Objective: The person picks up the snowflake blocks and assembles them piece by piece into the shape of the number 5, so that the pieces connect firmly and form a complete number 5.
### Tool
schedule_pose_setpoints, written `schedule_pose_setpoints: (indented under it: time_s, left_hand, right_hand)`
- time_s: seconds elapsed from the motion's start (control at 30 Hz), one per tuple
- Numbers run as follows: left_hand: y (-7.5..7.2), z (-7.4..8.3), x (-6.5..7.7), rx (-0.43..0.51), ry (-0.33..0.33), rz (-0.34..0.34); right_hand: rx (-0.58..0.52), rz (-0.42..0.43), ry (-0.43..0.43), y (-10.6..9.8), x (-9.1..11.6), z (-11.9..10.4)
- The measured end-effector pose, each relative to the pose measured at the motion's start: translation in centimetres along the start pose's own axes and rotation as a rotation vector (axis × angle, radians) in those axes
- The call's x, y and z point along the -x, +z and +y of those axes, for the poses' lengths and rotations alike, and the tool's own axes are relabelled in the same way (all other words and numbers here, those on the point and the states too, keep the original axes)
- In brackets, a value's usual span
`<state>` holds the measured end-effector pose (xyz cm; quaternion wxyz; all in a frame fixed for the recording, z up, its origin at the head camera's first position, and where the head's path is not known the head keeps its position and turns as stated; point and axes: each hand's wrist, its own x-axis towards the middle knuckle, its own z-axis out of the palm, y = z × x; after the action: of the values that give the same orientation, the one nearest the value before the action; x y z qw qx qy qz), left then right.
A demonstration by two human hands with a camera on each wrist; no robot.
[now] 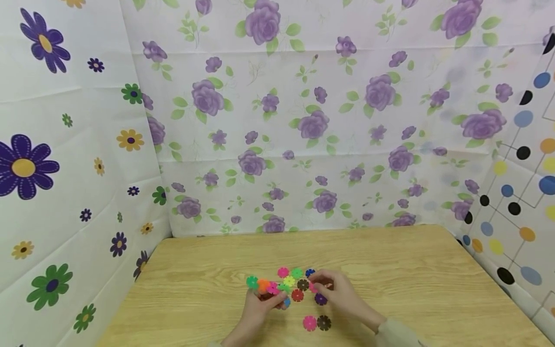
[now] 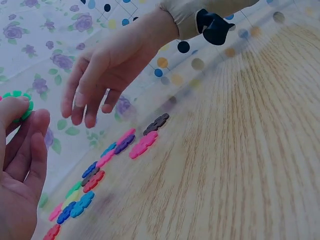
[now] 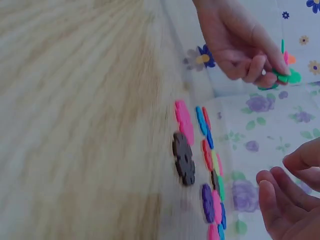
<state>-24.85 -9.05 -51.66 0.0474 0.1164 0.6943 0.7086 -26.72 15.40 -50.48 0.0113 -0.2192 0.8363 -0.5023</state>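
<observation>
My left hand (image 1: 253, 308) pinches a short chain of joined flower-shaped plastic discs, in which an orange disc (image 1: 263, 285) sits among green and pink ones. The green disc (image 3: 283, 78) at its near end is between thumb and fingers in the right wrist view. My right hand (image 1: 342, 295) hovers over the loose discs, its fingers loosely bent; nothing shows between them in the left wrist view. Below it lie a purple disc (image 1: 321, 299), a dark brown disc (image 1: 303, 285) and a red disc (image 1: 297, 295). A blue disc (image 1: 287, 302) is partly hidden by my left hand.
Nearer the front of the wooden table (image 1: 195, 270), a pink disc (image 1: 310, 323) and another dark brown disc (image 1: 323, 323) lie side by side. Several more discs lie toward the back. Patterned cloths (image 1: 295, 82) surround the table at the back and sides.
</observation>
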Motion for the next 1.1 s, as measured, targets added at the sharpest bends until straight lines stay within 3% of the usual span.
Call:
schedule_pose_setpoints:
  time_s: [0.2,0.43,0.73,1.1]
  left_hand:
    - [-0.1,0.1,0.0,0.006,0.012,0.0]
    - [-0.1,0.1,0.2,0.08,-0.053,-0.041]
    - [-0.1,-0.4,0.3,0.105,-0.055,-0.056]
    - [-0.1,-0.3,0.2,0.131,-0.105,-0.024]
  right_hand:
    - [0.163,-0.002,0.029,-0.5,-0.5,0.8]
    - [0.244,-0.009,0.013,-0.4,-0.9,1.5]
    - [0.403,-0.015,0.028,-0.1,-1.9,2.1]
    - [0.43,-0.058,0.118,0.7,-3.0,2.2]
